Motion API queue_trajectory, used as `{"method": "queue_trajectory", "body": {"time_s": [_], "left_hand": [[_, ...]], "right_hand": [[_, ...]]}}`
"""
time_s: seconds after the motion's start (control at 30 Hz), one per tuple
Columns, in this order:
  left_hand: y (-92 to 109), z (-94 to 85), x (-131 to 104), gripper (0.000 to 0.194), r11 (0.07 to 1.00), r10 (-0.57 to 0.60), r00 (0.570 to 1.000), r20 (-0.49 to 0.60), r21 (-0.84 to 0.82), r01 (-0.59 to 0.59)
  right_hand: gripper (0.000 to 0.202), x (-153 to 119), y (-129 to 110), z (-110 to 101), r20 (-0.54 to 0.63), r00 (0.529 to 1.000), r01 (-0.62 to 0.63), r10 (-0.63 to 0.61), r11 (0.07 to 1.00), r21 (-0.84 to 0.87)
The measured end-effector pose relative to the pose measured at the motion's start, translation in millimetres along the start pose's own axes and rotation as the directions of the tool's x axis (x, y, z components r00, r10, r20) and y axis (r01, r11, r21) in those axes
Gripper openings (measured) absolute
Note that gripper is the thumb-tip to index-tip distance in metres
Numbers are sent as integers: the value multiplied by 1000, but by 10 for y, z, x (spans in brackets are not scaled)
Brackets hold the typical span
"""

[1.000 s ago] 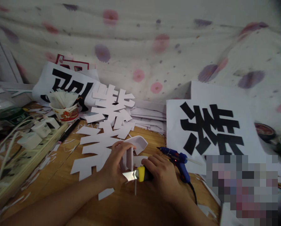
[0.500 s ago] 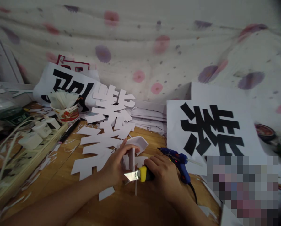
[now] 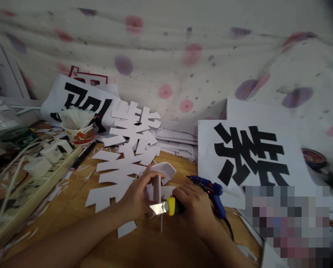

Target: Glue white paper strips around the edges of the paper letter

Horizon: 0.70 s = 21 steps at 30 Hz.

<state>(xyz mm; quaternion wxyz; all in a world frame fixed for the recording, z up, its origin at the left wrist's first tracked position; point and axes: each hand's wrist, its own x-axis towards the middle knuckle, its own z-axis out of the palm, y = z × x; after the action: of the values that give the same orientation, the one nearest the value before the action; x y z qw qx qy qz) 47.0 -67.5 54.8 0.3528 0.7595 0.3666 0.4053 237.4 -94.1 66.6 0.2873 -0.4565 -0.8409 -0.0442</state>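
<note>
My left hand point(image 3: 140, 195) is closed around a white board piece point(image 3: 157, 188), with the board standing on edge between thumb and fingers. In my right hand point(image 3: 194, 204) is a utility knife point(image 3: 172, 206) with a yellow and black handle. Its bright blade points left and lies at the near side of the board piece; whether it touches the board I cannot tell. A curved white strip point(image 3: 166, 171) rises just behind my left hand. Beyond my right hand a blue glue gun point(image 3: 208, 186) lies on the table, a small red light showing on it.
White cut-out character shapes point(image 3: 110, 176) lie left of my hands. A paper bowl point(image 3: 79, 134) holds glue sticks beside a power strip point(image 3: 18, 201) with plugs and cables. Printed sheets point(image 3: 208, 137) stand at the back, and scraps litter the wooden table point(image 3: 79, 208).
The knife and both hands have barely shifted; the blade catches the light a little differently. The whole view has moved slightly.
</note>
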Motion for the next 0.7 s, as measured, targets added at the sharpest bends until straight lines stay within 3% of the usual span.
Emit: {"method": "queue_trajectory", "body": {"time_s": [0.37,0.53,0.7], "left_hand": [[-11,30,-9,57,999,34,999,3,8,-34],[-6,96,-51,59,991,98,993,67,83,-104],[70,42,-31,58,996,36,998,42,83,-40]], "right_hand": [[4,2,19,-39,4,1000,-16,16,1000,-6],[4,21,135,-131,-79,996,-51,46,997,-65],[4,6,41,-131,25,1000,-17,16,1000,0]]}}
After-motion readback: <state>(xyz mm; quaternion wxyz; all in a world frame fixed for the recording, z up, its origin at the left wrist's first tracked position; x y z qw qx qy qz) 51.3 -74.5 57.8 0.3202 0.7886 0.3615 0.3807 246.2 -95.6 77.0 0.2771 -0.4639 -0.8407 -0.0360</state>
